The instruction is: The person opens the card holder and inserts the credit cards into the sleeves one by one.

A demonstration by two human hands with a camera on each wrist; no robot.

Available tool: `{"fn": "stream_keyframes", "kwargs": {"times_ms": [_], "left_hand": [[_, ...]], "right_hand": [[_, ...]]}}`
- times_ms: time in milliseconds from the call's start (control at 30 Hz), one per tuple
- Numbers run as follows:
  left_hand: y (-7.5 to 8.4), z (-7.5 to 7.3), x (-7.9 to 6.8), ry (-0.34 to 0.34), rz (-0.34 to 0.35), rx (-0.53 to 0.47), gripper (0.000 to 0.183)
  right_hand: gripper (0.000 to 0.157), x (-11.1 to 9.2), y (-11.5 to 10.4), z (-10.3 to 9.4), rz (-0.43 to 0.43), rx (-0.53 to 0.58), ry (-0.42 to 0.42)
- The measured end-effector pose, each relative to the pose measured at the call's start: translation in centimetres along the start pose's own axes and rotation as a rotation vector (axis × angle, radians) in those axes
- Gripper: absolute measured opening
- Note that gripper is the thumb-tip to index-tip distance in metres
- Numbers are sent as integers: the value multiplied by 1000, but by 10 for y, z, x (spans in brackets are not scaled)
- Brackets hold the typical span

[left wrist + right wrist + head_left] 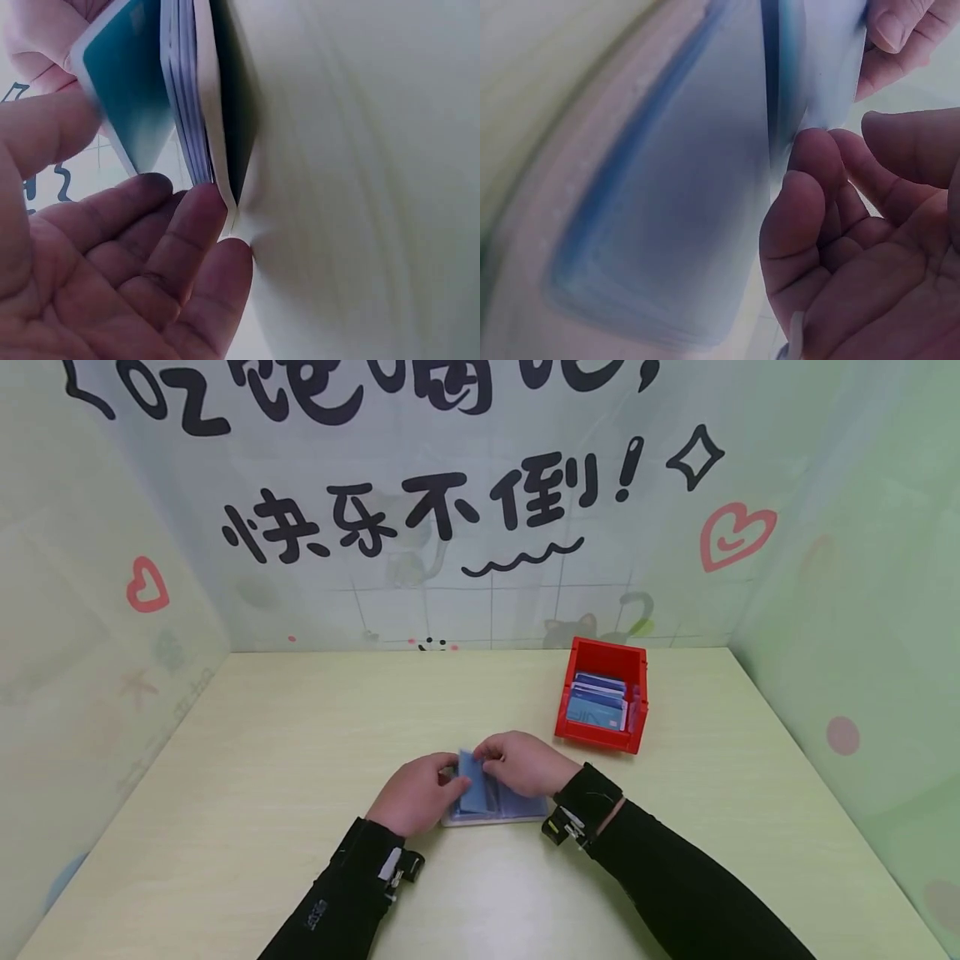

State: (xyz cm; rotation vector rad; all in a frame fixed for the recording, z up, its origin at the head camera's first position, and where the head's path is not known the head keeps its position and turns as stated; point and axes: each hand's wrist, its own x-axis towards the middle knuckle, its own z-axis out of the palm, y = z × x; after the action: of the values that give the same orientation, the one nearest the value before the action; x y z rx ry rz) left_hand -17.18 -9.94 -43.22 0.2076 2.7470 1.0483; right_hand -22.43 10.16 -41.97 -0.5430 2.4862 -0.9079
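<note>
Blk sleeves (690, 877) converge; L hand (414, 792) pinches blue card (474, 795); R hand (527, 763) curled at edge, grip unclear.

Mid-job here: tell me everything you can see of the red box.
The red box looks like hard plastic, open-topped. It stands upright, slightly turned, on the table, farther out and right of the right hand. Mostly blue cards fill its nearer part. Neither hand touches it.

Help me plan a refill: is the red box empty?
Not empty: the head view shows several blue cards inside the red box, bare red behind.
</note>
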Motion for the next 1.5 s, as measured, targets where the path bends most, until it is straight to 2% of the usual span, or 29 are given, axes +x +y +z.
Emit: {"fn": "stream_keyframes", "kwargs": {"times_ms": [300, 467, 633, 733, 833, 933, 1000, 1200, 1500], "left_hand": [[2, -1, 0, 4, -23, 21, 55], [4, -1, -1, 6, -12, 35, 57], [7, 1, -3, 25, 16, 119, 57], [9, 2, -3, 39, 19, 161, 57], [10, 3, -4, 49, 24, 185, 57], [10, 3, -4, 52, 31, 205, 57], [9, 4, -4, 53, 35, 218, 58], [7, 4, -4, 53, 41, 231, 59], [10, 5, -6, 44, 38, 215, 60]], "right_hand": [[29, -4, -4, -1, -6, -62, 2], [31, -11, -7, -10, -1, -86, 56], [33, -23, -7, -40, 32, -45, 165], [32, -29, 0, -63, 48, -50, 242], [32, -33, 13, -84, 87, -111, 323], [38, -34, 29, -101, 140, -232, 371], [41, -31, 41, -110, 176, -324, 370], [46, -13, 71, -121, 258, -562, 266], [45, 10, 96, -117, 301, -688, 221]]}}
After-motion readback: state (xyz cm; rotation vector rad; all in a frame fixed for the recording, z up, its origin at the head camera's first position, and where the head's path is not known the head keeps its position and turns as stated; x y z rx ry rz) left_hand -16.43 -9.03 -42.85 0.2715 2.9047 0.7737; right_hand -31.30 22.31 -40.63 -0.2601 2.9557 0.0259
